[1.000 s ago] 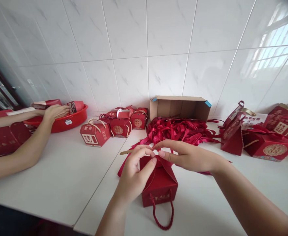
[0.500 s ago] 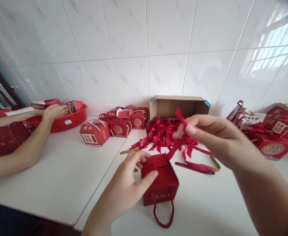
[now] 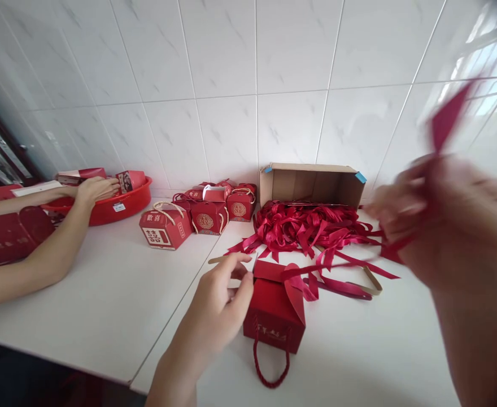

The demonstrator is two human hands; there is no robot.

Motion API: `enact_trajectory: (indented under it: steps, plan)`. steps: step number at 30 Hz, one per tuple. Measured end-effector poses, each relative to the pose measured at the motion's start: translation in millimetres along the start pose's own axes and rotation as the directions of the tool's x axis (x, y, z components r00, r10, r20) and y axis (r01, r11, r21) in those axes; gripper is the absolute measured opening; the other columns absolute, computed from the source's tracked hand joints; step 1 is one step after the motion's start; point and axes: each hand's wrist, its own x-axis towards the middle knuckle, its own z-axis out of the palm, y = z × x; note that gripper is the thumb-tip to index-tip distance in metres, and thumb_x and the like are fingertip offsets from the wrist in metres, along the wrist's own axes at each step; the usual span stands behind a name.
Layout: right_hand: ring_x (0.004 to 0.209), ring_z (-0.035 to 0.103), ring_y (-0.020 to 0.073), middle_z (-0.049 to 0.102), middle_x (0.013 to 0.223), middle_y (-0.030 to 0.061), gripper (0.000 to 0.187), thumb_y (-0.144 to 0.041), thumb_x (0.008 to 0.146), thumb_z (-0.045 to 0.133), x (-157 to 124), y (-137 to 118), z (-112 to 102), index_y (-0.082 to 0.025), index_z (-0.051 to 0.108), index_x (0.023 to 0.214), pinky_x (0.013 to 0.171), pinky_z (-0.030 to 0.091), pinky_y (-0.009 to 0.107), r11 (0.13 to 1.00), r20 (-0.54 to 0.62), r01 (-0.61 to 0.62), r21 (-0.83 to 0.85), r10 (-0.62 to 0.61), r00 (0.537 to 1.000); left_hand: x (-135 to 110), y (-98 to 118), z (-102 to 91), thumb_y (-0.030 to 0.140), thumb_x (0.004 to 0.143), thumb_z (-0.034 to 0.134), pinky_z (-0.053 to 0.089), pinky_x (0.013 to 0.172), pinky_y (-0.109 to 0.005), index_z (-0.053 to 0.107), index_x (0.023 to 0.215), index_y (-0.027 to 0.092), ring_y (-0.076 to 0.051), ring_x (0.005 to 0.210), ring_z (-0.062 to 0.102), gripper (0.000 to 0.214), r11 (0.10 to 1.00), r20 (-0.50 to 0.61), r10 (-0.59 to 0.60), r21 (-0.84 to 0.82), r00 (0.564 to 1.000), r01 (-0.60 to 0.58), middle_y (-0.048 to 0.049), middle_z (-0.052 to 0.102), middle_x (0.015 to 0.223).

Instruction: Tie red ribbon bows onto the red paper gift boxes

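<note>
A small red gift box (image 3: 274, 316) with a rope handle stands on the white counter (image 3: 350, 356) in front of me. My left hand (image 3: 221, 302) rests against the box's left side, thumb on it and fingers curled near the top flap. My right hand (image 3: 447, 220) is raised at the right, blurred by motion, pinched on a red ribbon (image 3: 341, 263) that runs taut from the box's top up to the fingers, its free end (image 3: 447, 121) sticking up.
A heap of red ribbons (image 3: 308, 226) lies before an open cardboard box (image 3: 312, 183) by the tiled wall. Finished red boxes (image 3: 201, 215) stand at the back. Another person's hand (image 3: 96, 189) reaches into a red basin (image 3: 117, 206) at left.
My right hand has pulled the ribbon up and far to the right, drawing it taut through the box top. My left hand slid to the box's left side.
</note>
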Motion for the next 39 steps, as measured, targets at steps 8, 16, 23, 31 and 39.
enact_trajectory:
  steps: [8,16,23,31,39]
  plan:
    - [0.066,0.054,0.0125,0.063,0.076,0.0007,0.016,-0.025,0.086,0.051,-8.8,22.7,88.0,-0.020,0.060,0.073,0.058,0.040,0.024,0.892,0.395,0.145,-0.427,0.040,0.918,5.0,-7.2,-4.2,0.036,0.090,0.038,0.046,0.063,-0.028,0.052,0.119,0.023,-0.017,0.068,0.056,0.035,0.996,-0.033,-0.084,-0.033,0.996,0.083,-0.0004,0.059,0.079]
    - [0.063,0.051,0.0111,0.062,0.073,0.0002,0.018,-0.021,0.083,0.050,-9.2,29.1,89.2,-0.019,0.056,0.066,0.055,0.038,0.022,0.854,0.460,0.140,-0.500,0.126,0.879,0.6,-5.0,-3.3,0.032,0.091,0.034,0.042,0.058,-0.026,0.049,0.122,0.026,-0.015,0.063,0.051,0.035,0.990,0.031,-0.107,-0.088,0.994,0.109,0.0012,0.058,0.075]
    - [0.057,0.048,0.0107,0.060,0.069,0.0004,0.020,-0.021,0.084,0.049,-11.7,26.2,87.6,-0.019,0.057,0.065,0.051,0.036,0.023,0.840,0.485,0.142,-0.524,0.157,0.860,0.2,-0.4,-3.1,0.034,0.091,0.035,0.044,0.063,-0.027,0.051,0.117,0.024,-0.018,0.074,0.056,0.032,0.985,0.054,-0.107,-0.127,0.993,0.113,0.0000,0.056,0.076]
    - [0.069,0.056,0.0130,0.061,0.079,0.0020,0.018,-0.023,0.087,0.050,-12.6,29.9,93.5,-0.021,0.065,0.078,0.064,0.042,0.025,0.843,0.451,0.163,-0.513,0.102,0.887,-4.8,3.6,-3.5,0.037,0.091,0.036,0.042,0.058,-0.025,0.051,0.121,0.027,-0.015,0.063,0.053,0.035,0.992,0.066,-0.106,-0.057,0.992,0.109,0.0019,0.056,0.071]
    - [0.067,0.056,0.0127,0.061,0.082,0.0026,0.019,-0.027,0.087,0.052,-12.0,25.6,93.0,-0.022,0.068,0.080,0.060,0.042,0.026,0.841,0.453,0.180,-0.510,0.085,0.887,2.8,-0.8,-1.2,0.040,0.088,0.045,0.046,0.057,-0.023,0.058,0.085,0.020,-0.014,0.066,0.057,0.024,0.998,-0.011,-0.001,-0.061,1.000,0.000,-0.0006,0.060,0.075]
